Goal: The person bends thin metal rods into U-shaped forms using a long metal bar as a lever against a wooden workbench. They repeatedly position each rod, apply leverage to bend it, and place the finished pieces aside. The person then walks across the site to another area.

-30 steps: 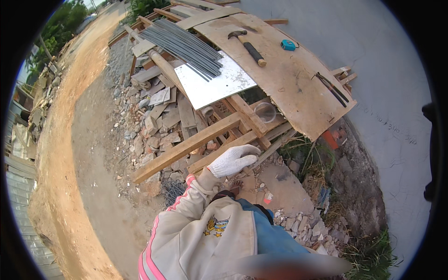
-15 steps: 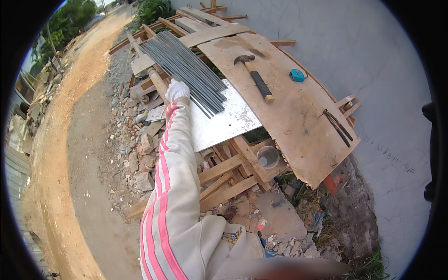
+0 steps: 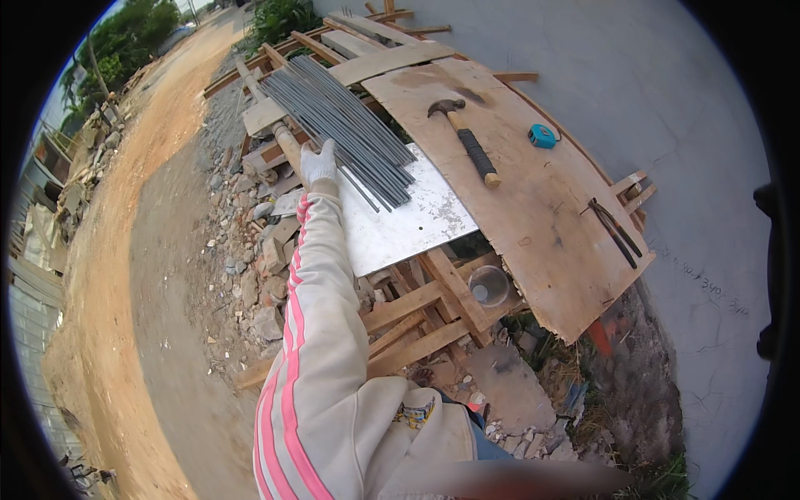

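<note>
My left hand (image 3: 318,164), in a white glove, is at the left edge of a bundle of thin grey metal rods (image 3: 346,125). Its thumb stands apart from the fingers, beside the rods, and no rod shows in its grip. A round wooden pole (image 3: 287,143) lies just left of the fingers. Beneath the near rod ends is a white board (image 3: 400,233) with worn patches. My right hand is out of the picture.
A claw hammer (image 3: 468,146), a teal tape measure (image 3: 542,136) and dark pincers (image 3: 615,232) lie on a brown plywood sheet (image 3: 542,200). Below are wooden beams (image 3: 421,333) and a clear plastic tub (image 3: 489,286). Rubble (image 3: 250,283) borders the left side; a grey wall (image 3: 667,150) stands right.
My left hand has drawn back slightly along the rods' left edge, and its thumb now shows apart from the fingers. The whole view has shifted slightly; the tools stay in place.
</note>
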Tool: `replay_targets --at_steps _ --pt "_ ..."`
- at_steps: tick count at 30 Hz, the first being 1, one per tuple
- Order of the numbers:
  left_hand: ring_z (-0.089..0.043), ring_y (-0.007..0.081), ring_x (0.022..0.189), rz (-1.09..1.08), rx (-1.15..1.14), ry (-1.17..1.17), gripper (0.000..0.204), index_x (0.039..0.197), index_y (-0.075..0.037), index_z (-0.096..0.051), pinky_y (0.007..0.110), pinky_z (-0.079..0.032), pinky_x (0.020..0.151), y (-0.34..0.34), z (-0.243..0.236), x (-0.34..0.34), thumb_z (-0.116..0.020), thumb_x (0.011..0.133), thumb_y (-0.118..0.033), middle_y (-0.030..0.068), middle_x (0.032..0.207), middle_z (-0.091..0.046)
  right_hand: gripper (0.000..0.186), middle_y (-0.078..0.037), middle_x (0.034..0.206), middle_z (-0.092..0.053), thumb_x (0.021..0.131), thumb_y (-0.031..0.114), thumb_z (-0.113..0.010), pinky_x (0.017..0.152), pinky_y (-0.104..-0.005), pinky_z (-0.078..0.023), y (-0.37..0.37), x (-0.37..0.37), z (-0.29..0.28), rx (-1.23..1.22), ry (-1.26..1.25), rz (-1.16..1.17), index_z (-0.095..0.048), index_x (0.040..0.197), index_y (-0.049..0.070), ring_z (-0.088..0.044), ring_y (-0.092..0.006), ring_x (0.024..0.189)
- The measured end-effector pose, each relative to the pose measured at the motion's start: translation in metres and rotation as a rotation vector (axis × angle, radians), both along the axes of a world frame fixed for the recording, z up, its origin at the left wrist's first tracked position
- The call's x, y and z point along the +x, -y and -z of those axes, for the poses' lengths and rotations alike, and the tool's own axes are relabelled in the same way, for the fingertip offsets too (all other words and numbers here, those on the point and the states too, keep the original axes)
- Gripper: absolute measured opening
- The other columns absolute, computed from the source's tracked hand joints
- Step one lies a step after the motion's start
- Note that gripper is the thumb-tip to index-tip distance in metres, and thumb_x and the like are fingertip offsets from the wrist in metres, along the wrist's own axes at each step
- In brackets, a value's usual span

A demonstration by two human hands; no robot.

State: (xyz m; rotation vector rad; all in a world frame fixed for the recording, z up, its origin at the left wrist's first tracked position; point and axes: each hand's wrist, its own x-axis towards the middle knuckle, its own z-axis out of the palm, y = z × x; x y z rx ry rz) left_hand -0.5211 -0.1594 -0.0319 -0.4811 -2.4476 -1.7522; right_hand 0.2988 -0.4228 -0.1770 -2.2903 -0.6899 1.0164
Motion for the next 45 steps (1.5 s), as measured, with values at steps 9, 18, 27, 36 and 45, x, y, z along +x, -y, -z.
replay_targets --at_steps 9,18,27,36,45 --pt "-0.053 0.0164 0.05 0.236 0.823 0.569 0.013 0.088 -0.005 -0.061 0.032 -0.045 0.045 0.024 -0.042 -0.008 -0.065 0.095 -0.015 0.0033 0.066 -0.057 0.056 -0.019 0.102 -0.07 0.096 0.035 -0.07 0.064 -0.0356 -0.054 0.031 0.01 0.003 -0.024 -0.134 0.11 -0.057 0.129 -0.008 -0.067 -0.0251 0.083" --pt "-0.053 0.0151 0.063 0.529 1.017 0.33 0.018 0.108 0.0 -0.058 0.033 -0.048 0.058 0.039 -0.112 0.185 -0.06 0.103 -0.017 0.0048 0.075 -0.055 0.06 -0.019 0.108 -0.069 0.103 0.04 -0.063 0.085 -0.0409 -0.051 0.011 0.05 -0.049 0.561 0.445 0.136 -0.057 0.133 -0.011 -0.064 -0.0261 0.093" --pt "-0.04 0.0114 0.056 0.914 0.924 0.706 0.033 0.102 0.0 -0.062 0.029 -0.039 0.055 0.11 -0.093 0.413 -0.053 0.111 -0.031 -0.0005 0.067 -0.043 0.023 0.004 0.072 -0.051 0.1 0.026 -0.07 0.059 -0.0281 -0.039 -0.023 0.059 -0.116 0.77 -0.069 -0.094 -0.061 0.094 0.006 -0.044 -0.0061 0.063" --pt "-0.041 0.0092 0.049 0.651 0.799 0.77 0.041 0.09 -0.006 -0.06 0.027 -0.035 0.047 0.164 -0.04 0.485 -0.051 0.11 -0.04 -0.0021 0.059 -0.045 0.02 0.0 0.077 -0.059 0.098 0.019 -0.071 0.068 -0.0297 -0.044 -0.03 0.04 -0.16 0.573 -0.208 -0.705 -0.068 0.097 -0.001 -0.054 -0.0088 0.074" --pt "-0.054 0.0087 0.069 0.696 0.473 0.414 0.028 0.102 -0.004 -0.063 0.026 -0.045 0.064 0.273 -0.021 0.544 -0.051 0.11 -0.027 -0.0005 0.075 -0.058 0.017 -0.005 0.091 -0.066 0.096 0.01 -0.067 0.077 -0.0311 -0.049 -0.06 -0.003 -0.161 0.629 -0.372 -1.224 -0.066 0.109 -0.001 -0.059 -0.015 0.081"
